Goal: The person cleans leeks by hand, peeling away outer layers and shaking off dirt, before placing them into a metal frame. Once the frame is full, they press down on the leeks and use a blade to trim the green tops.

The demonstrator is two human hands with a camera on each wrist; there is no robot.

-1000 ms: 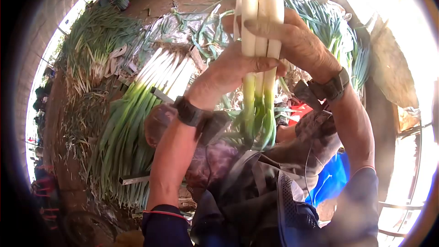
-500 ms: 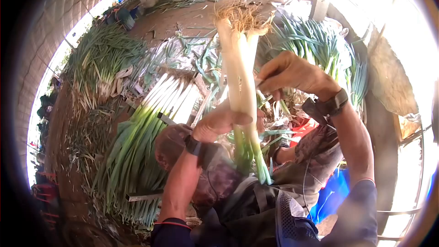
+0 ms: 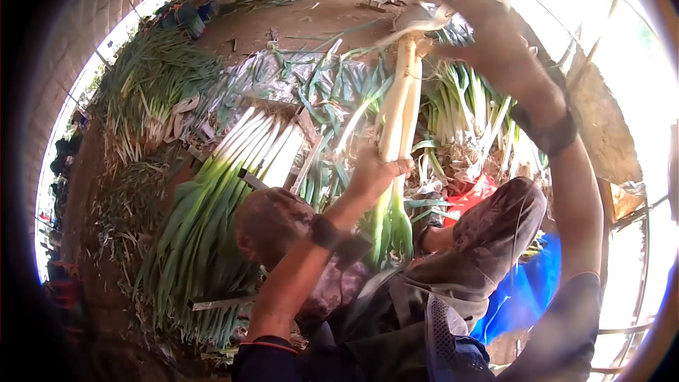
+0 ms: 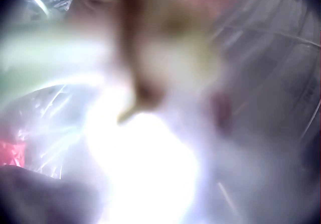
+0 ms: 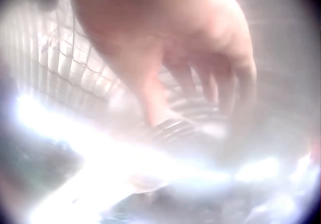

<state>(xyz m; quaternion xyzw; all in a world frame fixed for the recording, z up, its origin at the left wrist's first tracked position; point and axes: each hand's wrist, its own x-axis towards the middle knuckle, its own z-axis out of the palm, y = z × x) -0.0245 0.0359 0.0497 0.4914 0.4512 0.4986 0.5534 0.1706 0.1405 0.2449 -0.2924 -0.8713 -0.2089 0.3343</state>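
Note:
My left hand (image 3: 373,175) grips a few green onions (image 3: 400,110) around their lower white stems, the thumb across the front. The stems stand nearly upright, root ends up, green leaves down between my knees. My right hand (image 3: 491,46), blurred in the head view, is raised at the upper right beside the root ends, thumb and fingers apart. A pale strip of outer skin (image 3: 417,26) crosses the top of the stems near it. In the right wrist view the fingers (image 5: 225,83) hang loosely bent, spaced from the thumb. The left wrist view is mostly blur and glare.
A pile of cleaned green onions (image 3: 212,219) lies left in a metal-barred rack (image 3: 219,303). More green onions lie at the far left (image 3: 152,78) and behind my right knee (image 3: 463,102). A blue sheet (image 3: 520,293) and a red bag (image 3: 470,194) lie at the right.
Both hands were together on the stems. The right hand then came off and has moved up and right, blurred. A pale skin strip now shows at the top, where the roots showed before.

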